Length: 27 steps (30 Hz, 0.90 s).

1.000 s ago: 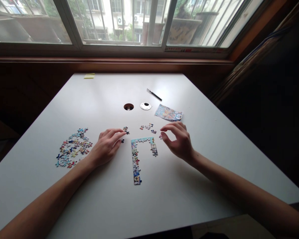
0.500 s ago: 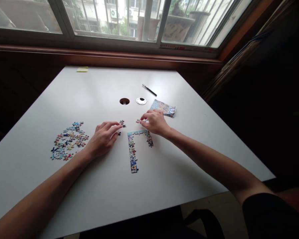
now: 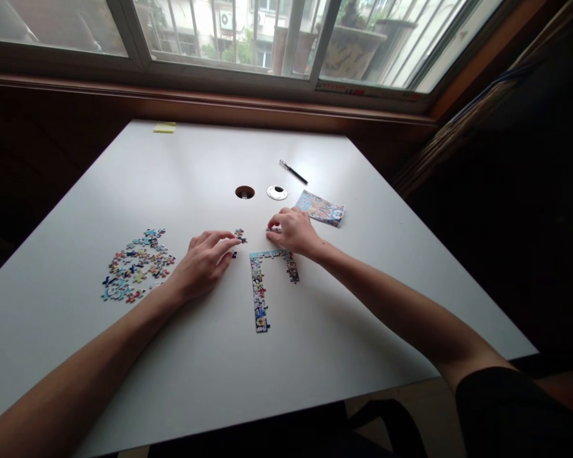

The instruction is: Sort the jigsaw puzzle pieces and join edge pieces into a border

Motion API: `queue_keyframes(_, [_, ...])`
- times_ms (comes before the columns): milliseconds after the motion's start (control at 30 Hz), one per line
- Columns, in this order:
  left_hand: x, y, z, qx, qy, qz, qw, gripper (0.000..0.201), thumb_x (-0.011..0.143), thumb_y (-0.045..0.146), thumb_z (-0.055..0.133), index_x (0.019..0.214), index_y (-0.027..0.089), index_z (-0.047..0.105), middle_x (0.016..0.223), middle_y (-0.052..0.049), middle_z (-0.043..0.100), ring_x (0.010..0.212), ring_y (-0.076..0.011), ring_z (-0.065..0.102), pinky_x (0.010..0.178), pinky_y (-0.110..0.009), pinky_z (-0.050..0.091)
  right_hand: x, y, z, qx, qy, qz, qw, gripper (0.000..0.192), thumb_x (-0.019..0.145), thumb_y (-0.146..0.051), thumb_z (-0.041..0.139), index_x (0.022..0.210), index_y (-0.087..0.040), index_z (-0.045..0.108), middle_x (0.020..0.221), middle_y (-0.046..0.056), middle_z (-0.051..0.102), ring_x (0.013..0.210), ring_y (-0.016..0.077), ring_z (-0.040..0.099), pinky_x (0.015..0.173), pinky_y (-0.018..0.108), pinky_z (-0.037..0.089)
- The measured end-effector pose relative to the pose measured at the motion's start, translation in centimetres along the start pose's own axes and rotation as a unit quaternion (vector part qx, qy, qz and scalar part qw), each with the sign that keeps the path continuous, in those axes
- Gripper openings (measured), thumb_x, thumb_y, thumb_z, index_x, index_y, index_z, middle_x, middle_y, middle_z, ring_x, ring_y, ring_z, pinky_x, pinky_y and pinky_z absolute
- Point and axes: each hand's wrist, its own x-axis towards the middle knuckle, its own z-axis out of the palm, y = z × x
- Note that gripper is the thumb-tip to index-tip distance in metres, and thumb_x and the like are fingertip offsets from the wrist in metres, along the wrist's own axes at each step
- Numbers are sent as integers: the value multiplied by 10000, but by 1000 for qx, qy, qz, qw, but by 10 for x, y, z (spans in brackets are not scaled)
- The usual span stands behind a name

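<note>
Partly joined jigsaw puzzle edge strips (image 3: 258, 292) lie on the white table, forming a corner shape with a long left side, a top row and a short right side. My left hand (image 3: 205, 261) rests left of it, fingers stretched and apart, the tips beside a small cluster of puzzle pieces (image 3: 240, 236). Above the top row, my right hand (image 3: 293, 230) has its thumb and index finger curled around small puzzle pieces (image 3: 274, 229), which the fingers partly cover. Another dark puzzle piece (image 3: 234, 255) lies near my left thumb.
A heap of loose puzzle pieces (image 3: 138, 264) spreads at the left. Beyond my right hand lies a printed picture sheet (image 3: 321, 208), with a pen (image 3: 293, 172) behind it. A round table hole (image 3: 245, 192) and its metal cover (image 3: 277, 192) are mid-table; a yellow note (image 3: 165, 128) sits at the far edge.
My right thumb and index finger have drawn closer around the small pieces. My left hand stays nearly where it was. The whole view has shifted slightly.
</note>
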Motion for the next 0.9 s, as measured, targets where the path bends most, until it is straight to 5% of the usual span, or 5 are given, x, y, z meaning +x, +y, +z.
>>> queue_keyframes(900, [-1,-1,0,-4,1,-2,1000,322,989,231,454,1283,248,585,1318,-76,599,1228,-257,515,1034,-447,388,-12,-15,0,106,53,-138,983,255,846,-124,571,1057,-251,636,1017,-7,741,978,221,612,909,385,347])
